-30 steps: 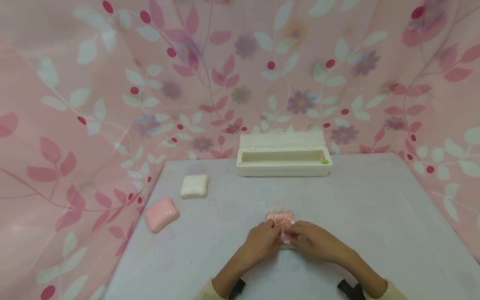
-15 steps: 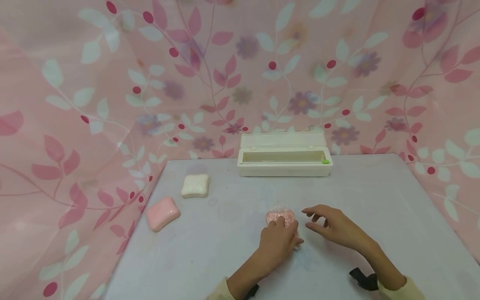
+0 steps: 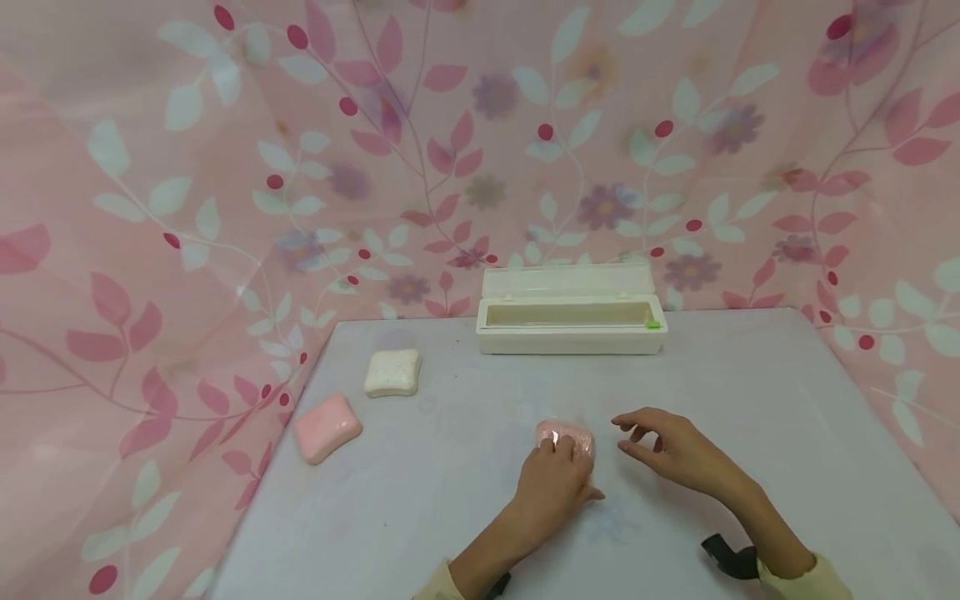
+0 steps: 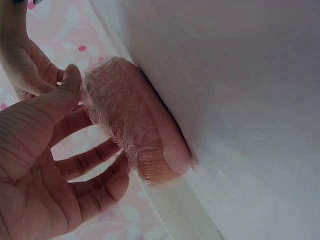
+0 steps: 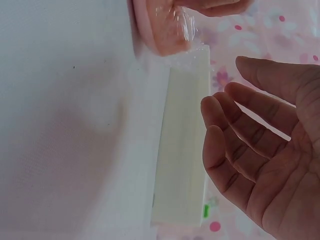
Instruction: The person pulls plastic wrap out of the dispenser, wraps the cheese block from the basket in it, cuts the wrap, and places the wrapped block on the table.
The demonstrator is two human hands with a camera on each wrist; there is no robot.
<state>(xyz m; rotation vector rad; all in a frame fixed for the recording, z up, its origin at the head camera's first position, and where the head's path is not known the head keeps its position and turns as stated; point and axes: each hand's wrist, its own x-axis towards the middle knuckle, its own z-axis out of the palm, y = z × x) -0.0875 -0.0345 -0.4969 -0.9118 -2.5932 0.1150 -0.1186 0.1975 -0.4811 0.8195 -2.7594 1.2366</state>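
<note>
Seemingly, one wrapping is nearing its end: a film-covered pink bar (image 4: 122, 100) is lying on the worktop (image 3: 450, 483), the left hand (image 3: 553, 483) resting relaxed fingers on it without visibly gripping, the right hand (image 3: 678, 454) hovering beside, loosely bent, holding nothing. Leftward, a smooth pink bar (image 3: 327, 428) and a white bar (image 3: 393, 372) are showing no clear film, so they may be waiting their turn.

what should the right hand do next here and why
Probably reach in and smooth down the clear film: it looks crinkled and sticks out past one edge of the pink bar. The left hand has its fingers on that bar, while the right hand is free beside it.
</note>
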